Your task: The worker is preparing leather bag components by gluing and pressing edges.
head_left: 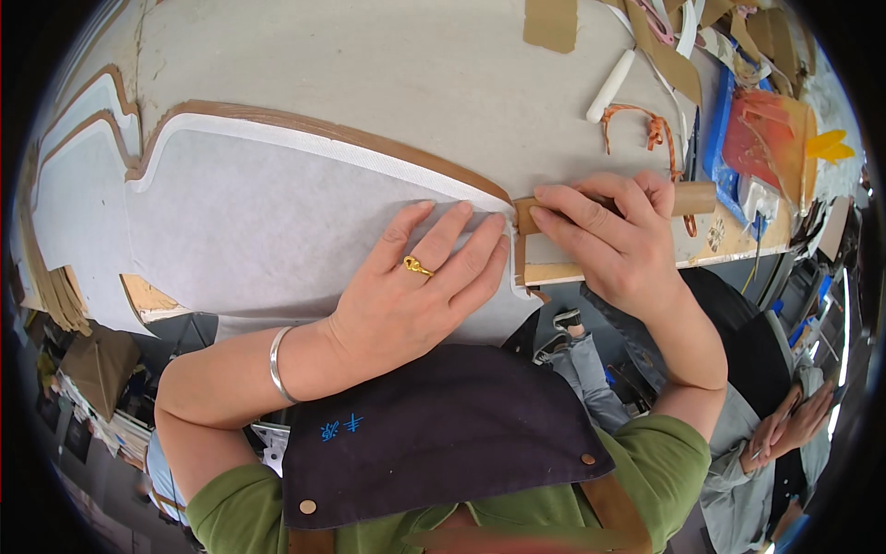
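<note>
A large pale panel (pixel 249 212) lies on the worktable, with a white woven tape (pixel 323 146) along its curved far edge and a brown border outside that. My left hand (pixel 429 268) rests spread on the panel near its right corner, palm down, holding nothing. At that corner, my right hand (pixel 614 235) pinches a brown strip (pixel 697 198) between thumb and fingers. One end of the strip meets the panel's edge; the other comes out beyond my knuckles to the right. My hand covers the strip's middle.
A white-handled tool (pixel 611 88) and a tangled orange cord (pixel 655 131) lie beyond my right hand. Further right stands a blue tray (pixel 716 148) with an orange-tinted container (pixel 761 134). Scrap strips (pixel 678 69) heap at the far right. Another person's hands (pixel 794 425) show lower right.
</note>
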`<control>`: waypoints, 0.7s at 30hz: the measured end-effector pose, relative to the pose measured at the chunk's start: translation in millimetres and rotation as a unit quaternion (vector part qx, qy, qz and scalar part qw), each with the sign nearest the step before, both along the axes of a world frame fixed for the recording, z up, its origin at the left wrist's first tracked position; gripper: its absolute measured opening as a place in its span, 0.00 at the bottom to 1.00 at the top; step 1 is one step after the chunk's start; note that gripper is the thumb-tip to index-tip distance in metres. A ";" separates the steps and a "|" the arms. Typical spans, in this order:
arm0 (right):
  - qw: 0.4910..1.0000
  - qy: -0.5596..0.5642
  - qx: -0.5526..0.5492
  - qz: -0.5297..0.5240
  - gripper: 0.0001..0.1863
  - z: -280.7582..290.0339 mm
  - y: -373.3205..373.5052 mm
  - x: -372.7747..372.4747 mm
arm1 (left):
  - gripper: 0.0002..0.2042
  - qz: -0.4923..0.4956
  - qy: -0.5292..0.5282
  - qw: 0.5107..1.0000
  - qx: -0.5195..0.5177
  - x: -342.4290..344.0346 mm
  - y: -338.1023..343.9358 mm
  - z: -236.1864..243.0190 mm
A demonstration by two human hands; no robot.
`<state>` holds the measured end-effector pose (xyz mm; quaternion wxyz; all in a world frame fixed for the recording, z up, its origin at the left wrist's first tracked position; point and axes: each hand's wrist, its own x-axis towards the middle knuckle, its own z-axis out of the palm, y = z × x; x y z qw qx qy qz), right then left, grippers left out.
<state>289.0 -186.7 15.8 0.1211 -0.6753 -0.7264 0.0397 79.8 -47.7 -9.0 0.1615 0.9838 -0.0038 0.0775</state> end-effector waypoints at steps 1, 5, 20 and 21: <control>1.000 0.000 0.000 0.001 0.14 -0.3 2.7 2.4 | 0.16 0.001 0.000 1.000 0.000 0.0 -0.1 -0.1; 0.999 -0.002 -0.001 0.039 0.13 1.2 10.9 11.2 | 0.16 0.000 -0.006 1.000 -0.003 0.3 -0.6 -1.6; 0.987 0.017 0.035 0.158 0.11 2.8 46.5 27.6 | 0.16 0.003 -0.002 1.000 -0.009 0.6 -0.4 -0.5; 0.984 0.025 0.027 0.173 0.12 4.7 48.6 28.6 | 0.16 0.003 -0.002 1.000 -0.010 0.7 -0.2 -0.7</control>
